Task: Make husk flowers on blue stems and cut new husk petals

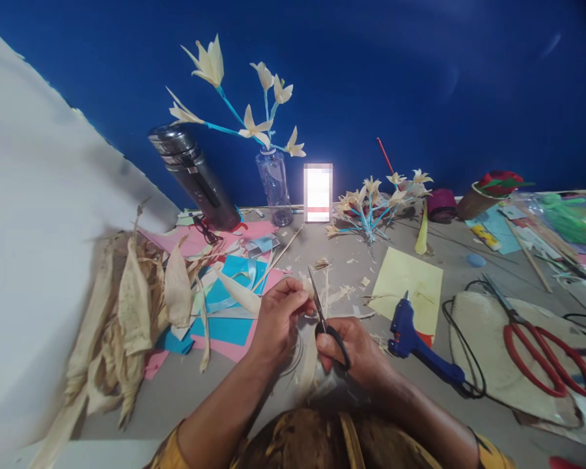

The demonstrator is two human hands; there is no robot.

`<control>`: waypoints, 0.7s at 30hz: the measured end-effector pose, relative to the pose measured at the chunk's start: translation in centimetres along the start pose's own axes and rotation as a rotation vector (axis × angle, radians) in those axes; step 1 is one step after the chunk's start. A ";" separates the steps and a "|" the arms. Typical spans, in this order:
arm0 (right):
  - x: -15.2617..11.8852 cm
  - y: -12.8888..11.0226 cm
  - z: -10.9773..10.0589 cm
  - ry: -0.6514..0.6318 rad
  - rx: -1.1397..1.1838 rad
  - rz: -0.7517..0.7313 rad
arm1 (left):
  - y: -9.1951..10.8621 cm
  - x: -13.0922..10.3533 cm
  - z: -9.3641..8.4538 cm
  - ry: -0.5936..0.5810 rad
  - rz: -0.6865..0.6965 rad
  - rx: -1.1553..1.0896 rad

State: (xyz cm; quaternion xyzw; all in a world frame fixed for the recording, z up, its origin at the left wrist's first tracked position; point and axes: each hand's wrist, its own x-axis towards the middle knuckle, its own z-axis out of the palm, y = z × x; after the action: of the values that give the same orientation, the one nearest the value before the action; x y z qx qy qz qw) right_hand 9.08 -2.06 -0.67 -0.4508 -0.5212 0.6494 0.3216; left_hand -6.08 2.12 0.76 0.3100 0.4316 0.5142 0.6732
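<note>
My left hand (280, 312) pinches a small piece of pale corn husk (308, 286) between thumb and fingers, near the middle of the table. Black-handled scissors (320, 312) are in my right hand (354, 348), with the blades pointing up beside the held husk. Below and between the hands lies a longer husk strip (308, 368). Another pale husk (239, 293) extends to the left behind my left hand. Cut scraps (342, 293) lie just beyond the scissors.
Dried husks (137, 306) and coloured paper are on the left. A dark flask (202, 179) and a bottle (274, 189) of husk flowers stand behind. On the right lie a blue glue gun (415, 348), its cord, yellow paper (405, 280) and large red-handled scissors (547, 352).
</note>
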 end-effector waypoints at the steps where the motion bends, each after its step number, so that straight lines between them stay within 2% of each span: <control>1: 0.0 0.1 0.0 0.000 -0.007 -0.006 | 0.0 0.0 0.0 0.001 0.000 -0.008; 14: -0.1 0.1 0.0 -0.004 0.021 0.025 | 0.9 -0.1 0.0 0.024 -0.003 -0.011; 17: 0.0 0.3 0.1 0.082 0.108 -0.021 | 1.0 0.0 -0.1 -0.013 -0.026 -0.006; 21: 0.5 0.8 0.0 0.299 0.244 -0.073 | 1.0 0.0 -0.1 -0.118 -0.099 -0.010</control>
State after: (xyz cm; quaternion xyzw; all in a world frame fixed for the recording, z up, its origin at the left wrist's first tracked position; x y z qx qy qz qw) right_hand 8.94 -1.76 -1.55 -0.4806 -0.4009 0.6215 0.4713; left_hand -6.61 2.45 1.60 0.3149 0.4033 0.4630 0.7237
